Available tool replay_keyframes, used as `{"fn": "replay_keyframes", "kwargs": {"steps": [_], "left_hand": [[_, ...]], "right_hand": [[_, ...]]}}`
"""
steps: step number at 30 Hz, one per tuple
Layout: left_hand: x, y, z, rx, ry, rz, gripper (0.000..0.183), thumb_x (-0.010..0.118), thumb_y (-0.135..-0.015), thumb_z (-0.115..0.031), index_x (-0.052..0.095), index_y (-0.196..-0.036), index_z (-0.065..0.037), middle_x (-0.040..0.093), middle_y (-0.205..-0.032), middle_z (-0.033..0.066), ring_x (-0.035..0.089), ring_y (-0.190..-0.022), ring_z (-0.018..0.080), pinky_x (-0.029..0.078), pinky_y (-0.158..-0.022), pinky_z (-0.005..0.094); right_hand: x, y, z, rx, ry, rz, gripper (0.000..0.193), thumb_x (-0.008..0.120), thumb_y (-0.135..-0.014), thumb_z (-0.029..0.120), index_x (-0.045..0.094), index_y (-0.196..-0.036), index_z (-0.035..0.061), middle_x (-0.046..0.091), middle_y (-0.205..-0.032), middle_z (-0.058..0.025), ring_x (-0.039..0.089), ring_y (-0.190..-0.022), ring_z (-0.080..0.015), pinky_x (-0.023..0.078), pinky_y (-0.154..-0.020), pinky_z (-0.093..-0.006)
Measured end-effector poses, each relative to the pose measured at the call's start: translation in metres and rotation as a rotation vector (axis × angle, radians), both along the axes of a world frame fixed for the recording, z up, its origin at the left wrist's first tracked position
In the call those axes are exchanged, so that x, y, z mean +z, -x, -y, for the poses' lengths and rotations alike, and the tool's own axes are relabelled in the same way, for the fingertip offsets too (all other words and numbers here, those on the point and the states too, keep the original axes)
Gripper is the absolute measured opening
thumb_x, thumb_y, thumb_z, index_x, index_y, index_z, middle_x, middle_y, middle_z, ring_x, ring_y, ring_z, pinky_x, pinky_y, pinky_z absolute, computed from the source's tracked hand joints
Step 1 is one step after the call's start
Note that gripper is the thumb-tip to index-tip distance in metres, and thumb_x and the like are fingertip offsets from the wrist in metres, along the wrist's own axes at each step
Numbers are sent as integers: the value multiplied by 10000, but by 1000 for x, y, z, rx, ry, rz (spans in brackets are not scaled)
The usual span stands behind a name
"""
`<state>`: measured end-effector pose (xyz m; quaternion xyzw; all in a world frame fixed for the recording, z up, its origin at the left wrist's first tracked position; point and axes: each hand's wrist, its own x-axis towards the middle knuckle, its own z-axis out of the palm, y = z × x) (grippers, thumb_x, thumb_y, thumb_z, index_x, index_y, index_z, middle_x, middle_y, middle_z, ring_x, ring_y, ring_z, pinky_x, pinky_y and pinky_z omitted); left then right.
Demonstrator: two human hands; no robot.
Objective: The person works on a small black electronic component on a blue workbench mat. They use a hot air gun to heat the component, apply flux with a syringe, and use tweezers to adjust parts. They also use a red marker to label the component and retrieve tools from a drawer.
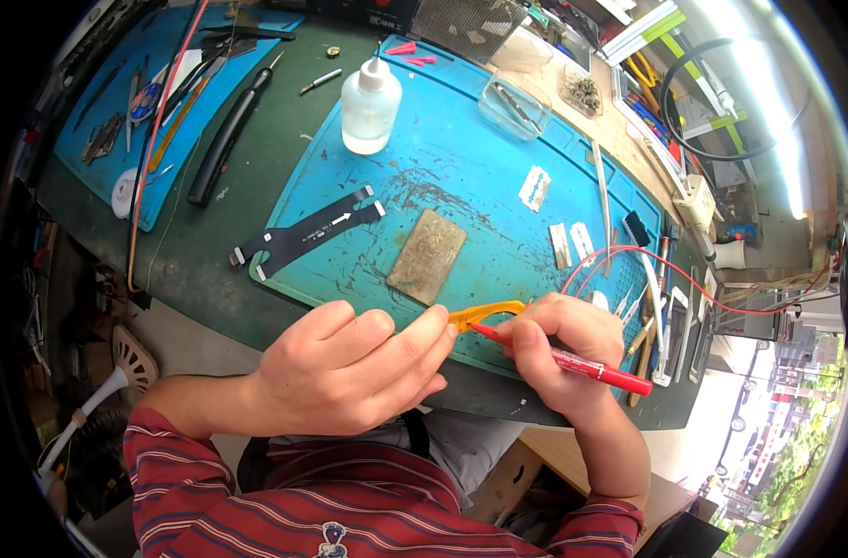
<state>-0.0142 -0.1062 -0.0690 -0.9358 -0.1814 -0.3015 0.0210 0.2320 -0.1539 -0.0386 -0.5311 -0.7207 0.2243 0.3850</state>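
In front of me, over the near edge of the blue mat (480,223), my left hand (359,367) pinches an orange curved strip, which looks like a flex cable (489,310), between thumb and fingers. A red marker pen (596,365) sits in my right hand (565,349), its red tip at the strip close to my left fingertips. Whether the tip touches the strip I cannot tell. Just beyond my hands lies a worn brownish rectangular plate (427,256). Left of that plate rests a black flex cable (308,232) with connectors at its ends.
A clear squeeze bottle (370,107) stands at the mat's far left. Razor blades (536,188) and a small clear box (514,107) lie farther right. A black pen-shaped tool (233,135) is on the left. Several hand tools (661,316) and a red wire (694,279) line the right side.
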Motion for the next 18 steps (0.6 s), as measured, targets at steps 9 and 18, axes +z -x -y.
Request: {"fn": "replay_keyframes", "kwargs": {"steps": [9, 18], "left_hand": [[1, 0, -1, -4, 0, -1, 322, 691, -904, -264, 782, -1143, -70, 727, -1174, 17, 468, -672, 125, 349, -561, 288], [2, 0, -1, -5, -2, -8, 322, 686, -910, -267, 778, -1150, -73, 724, -1181, 24, 475, -671, 129, 350, -563, 292]], "right_hand": [[1, 1, 1, -44, 11, -8, 48, 734, -848, 18, 734, -811, 49, 658, -657, -66, 586, -503, -175, 437, -474, -312], [4, -3, 3, -29, 103, -108, 196, 616, -987, 65, 698, -831, -21, 676, -699, -87, 596, -546, -121, 456, -514, -261]]}}
